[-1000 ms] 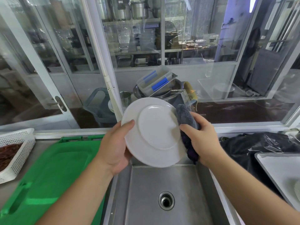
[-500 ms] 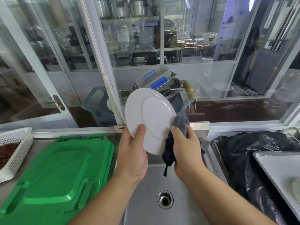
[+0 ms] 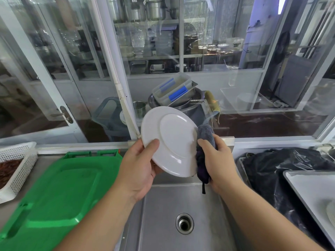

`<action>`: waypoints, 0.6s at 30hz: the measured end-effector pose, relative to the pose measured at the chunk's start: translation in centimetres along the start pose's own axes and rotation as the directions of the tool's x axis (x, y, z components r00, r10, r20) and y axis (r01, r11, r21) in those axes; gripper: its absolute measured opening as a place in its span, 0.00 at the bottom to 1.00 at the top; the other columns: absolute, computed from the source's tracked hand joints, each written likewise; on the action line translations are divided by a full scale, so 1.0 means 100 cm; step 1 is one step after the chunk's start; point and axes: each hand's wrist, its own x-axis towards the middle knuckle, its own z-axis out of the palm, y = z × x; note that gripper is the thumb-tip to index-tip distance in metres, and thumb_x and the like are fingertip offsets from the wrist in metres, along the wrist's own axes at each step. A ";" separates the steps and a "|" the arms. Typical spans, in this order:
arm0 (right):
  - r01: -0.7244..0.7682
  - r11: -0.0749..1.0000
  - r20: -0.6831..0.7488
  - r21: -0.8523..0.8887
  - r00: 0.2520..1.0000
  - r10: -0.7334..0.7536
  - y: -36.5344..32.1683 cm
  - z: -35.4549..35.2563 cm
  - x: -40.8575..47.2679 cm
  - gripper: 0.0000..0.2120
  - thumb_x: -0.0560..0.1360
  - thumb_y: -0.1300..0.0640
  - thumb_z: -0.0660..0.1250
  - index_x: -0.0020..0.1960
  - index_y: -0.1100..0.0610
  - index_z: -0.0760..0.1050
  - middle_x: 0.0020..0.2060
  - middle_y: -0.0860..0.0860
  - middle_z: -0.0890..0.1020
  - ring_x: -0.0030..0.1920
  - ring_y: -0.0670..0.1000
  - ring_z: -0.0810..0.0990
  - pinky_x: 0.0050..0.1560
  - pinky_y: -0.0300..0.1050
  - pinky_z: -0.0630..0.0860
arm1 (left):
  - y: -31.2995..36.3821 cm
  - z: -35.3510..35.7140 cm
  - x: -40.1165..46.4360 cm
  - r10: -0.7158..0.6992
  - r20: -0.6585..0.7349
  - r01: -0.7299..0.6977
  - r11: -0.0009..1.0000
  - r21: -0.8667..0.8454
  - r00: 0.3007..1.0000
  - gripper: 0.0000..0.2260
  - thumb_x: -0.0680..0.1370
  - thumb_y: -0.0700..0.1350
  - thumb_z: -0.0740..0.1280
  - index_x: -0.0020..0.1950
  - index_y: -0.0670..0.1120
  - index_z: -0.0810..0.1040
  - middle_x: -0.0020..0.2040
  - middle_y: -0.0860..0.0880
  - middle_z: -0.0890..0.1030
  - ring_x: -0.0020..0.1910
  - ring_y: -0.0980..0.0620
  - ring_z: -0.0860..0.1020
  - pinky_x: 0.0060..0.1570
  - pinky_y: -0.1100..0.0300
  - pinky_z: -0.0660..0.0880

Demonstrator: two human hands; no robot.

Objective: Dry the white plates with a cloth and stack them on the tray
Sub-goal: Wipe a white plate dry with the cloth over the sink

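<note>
One round white ceramic plate point(image 3: 170, 142) is in work, held tilted above the stainless steel sink point(image 3: 183, 211), underside toward me. My left hand point(image 3: 139, 171) holds its lower left rim, thumb curled over the underside, the other fingers hidden behind. My right hand point(image 3: 217, 160) is closed round a bunched dark grey-purple fleece cloth point(image 3: 204, 147), pressing it against the plate's right rim; a loose end hangs below my grip.

Progress, as judged: the current step is wiping the edge and back of this plate. I cannot tell whether the front face is dry, since it faces away.

The pale grey rectangular tray point(image 3: 311, 192) sits on the tabletop at my right, beyond a crumpled black plastic bag point(image 3: 282, 171). On it, at the frame's edge, there is a sliver of something white and round, possibly a plate already set down; too little shows to be sure.

Left to do: finish this plate, carry it right, set it on the tray. Any further plates waiting are not identifiable here. A green plastic lid point(image 3: 59, 192) lies to my left.
</note>
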 end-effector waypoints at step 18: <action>0.670 0.454 0.439 -0.587 0.735 -0.517 -0.035 0.015 -0.005 0.09 0.79 0.51 0.73 0.56 0.52 0.85 0.49 0.44 0.76 0.48 0.47 0.78 0.48 0.40 0.71 | -0.029 -0.006 -0.004 0.100 0.104 -0.122 0.964 0.237 0.990 0.10 0.74 0.53 0.73 0.54 0.54 0.87 0.55 0.43 0.88 0.55 0.43 0.85 0.62 0.35 0.79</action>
